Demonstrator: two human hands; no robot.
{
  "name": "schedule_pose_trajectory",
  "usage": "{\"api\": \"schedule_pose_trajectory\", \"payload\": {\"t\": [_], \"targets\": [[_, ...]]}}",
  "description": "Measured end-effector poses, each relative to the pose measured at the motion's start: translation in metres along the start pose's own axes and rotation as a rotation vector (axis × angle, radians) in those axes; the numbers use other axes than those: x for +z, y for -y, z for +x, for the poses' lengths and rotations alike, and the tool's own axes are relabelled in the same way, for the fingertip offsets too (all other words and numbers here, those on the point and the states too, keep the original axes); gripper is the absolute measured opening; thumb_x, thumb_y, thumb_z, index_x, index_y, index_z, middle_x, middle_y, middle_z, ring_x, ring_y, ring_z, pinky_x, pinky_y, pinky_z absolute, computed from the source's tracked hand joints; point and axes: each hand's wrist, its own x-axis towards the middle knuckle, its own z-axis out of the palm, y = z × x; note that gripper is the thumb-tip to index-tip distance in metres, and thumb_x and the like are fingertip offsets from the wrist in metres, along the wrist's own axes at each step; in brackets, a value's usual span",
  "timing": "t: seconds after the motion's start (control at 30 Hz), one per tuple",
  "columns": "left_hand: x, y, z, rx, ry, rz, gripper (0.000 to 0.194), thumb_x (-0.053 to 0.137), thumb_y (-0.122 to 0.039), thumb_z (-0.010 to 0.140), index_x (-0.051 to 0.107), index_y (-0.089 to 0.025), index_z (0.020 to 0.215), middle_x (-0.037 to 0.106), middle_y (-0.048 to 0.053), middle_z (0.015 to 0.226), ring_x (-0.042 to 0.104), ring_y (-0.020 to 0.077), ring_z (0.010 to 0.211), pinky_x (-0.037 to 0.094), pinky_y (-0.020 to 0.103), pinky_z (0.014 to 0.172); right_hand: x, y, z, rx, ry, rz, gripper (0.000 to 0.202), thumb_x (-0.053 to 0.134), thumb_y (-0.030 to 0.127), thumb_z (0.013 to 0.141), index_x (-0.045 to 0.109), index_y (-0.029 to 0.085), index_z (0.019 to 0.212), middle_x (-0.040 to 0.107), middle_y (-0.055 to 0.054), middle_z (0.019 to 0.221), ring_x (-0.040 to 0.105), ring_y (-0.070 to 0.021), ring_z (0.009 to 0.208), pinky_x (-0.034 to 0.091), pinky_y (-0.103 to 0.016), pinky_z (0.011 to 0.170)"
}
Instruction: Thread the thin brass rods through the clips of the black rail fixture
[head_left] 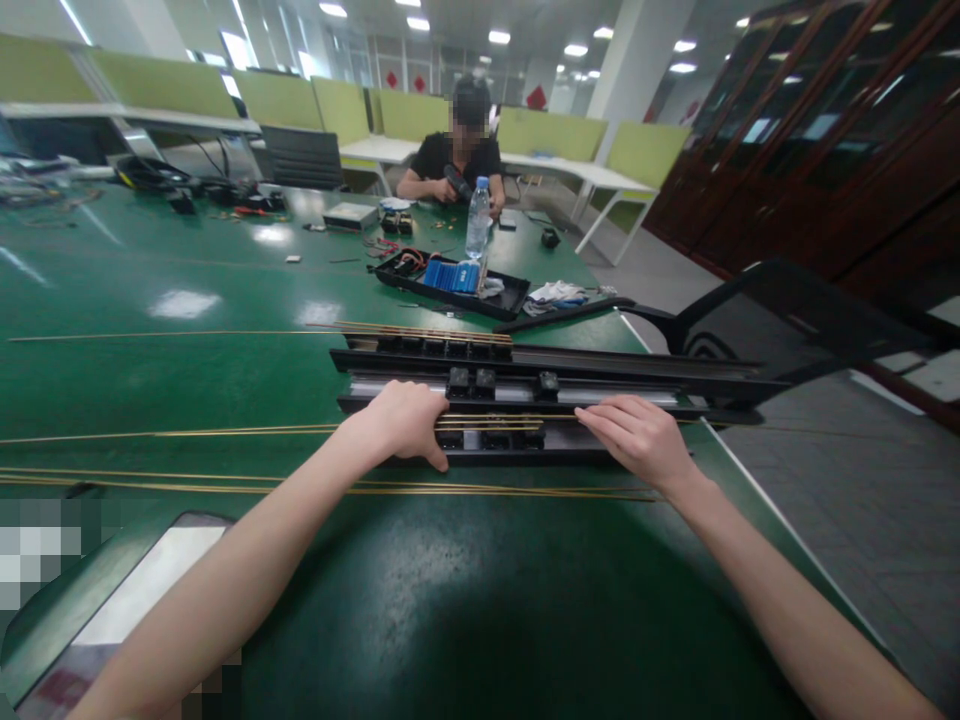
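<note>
My left hand (405, 420) grips the left part of the near long black channel (555, 458), thumb on its near side and fingers over its far side. Fingertips of my right hand (637, 438) are pinched on a thin brass-coloured rod (559, 417) above the same channel. Small black blocks (495, 432) sit inside it under the rods. Just behind lies a second black channel (622, 393) with several black blocks (549, 385). More rods rest across the blocks of the farthest channel (637, 360).
Loose thin rods (480, 490) lie on the green table (420, 610) nearer me, and a phone-like device (150, 590) is at lower left. Beyond are a black tray (510, 298), a water bottle (478, 220) and a seated person (461, 150). A black chair (810, 310) stands at right.
</note>
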Motion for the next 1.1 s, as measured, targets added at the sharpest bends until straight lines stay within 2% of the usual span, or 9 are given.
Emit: {"api": "schedule_pose_trajectory", "payload": {"t": [0.4, 0.67, 0.87, 1.1], "targets": [[-0.002, 0.0, -0.001, -0.003, 0.012, -0.015, 0.073, 0.068, -0.074, 0.054, 0.068, -0.021, 0.103, 0.073, 0.014, 0.099, 0.068, 0.0347, 0.091, 0.05, 0.039, 0.072, -0.007, -0.016, -0.022, 0.052, 0.045, -0.03, 0.023, 0.061, 0.014, 0.088, 0.07, 0.019, 0.108, 0.075, -0.005, 0.095, 0.065, -0.0201, 0.089, 0.051, -0.034, 0.082], [-0.001, 0.0, 0.0, 0.0, 0.005, -0.012, 0.071, 0.067, -0.073, 0.055, 0.068, -0.02, 0.102, 0.073, 0.014, 0.099, 0.068, 0.0355, 0.091, 0.05, 0.04, 0.072, -0.016, -0.035, -0.046, 0.089, 0.082, -0.058, 0.021, 0.06, 0.016, 0.089, 0.071, 0.019, 0.107, 0.074, -0.005, 0.095, 0.065, -0.0196, 0.086, 0.05, -0.033, 0.08], [0.0, -0.001, 0.001, -0.001, 0.013, -0.013, 0.076, 0.067, -0.074, 0.054, 0.067, -0.021, 0.109, 0.073, 0.014, 0.102, 0.067, 0.0356, 0.094, 0.05, 0.04, 0.073, -0.018, -0.049, -0.066, 0.13, 0.104, -0.128, 0.019, 0.06, 0.02, 0.089, 0.071, 0.019, 0.105, 0.075, -0.006, 0.094, 0.066, -0.0208, 0.087, 0.05, -0.035, 0.081], [0.0, 0.0, 0.001, -0.011, 0.022, -0.006, 0.073, 0.068, -0.074, 0.054, 0.068, -0.021, 0.104, 0.073, 0.014, 0.1, 0.068, 0.0342, 0.092, 0.049, 0.039, 0.073, -0.021, -0.058, -0.083, 0.187, 0.141, -0.179, 0.021, 0.058, 0.022, 0.091, 0.072, 0.019, 0.106, 0.074, -0.006, 0.099, 0.065, -0.0196, 0.089, 0.049, -0.032, 0.082]]}}
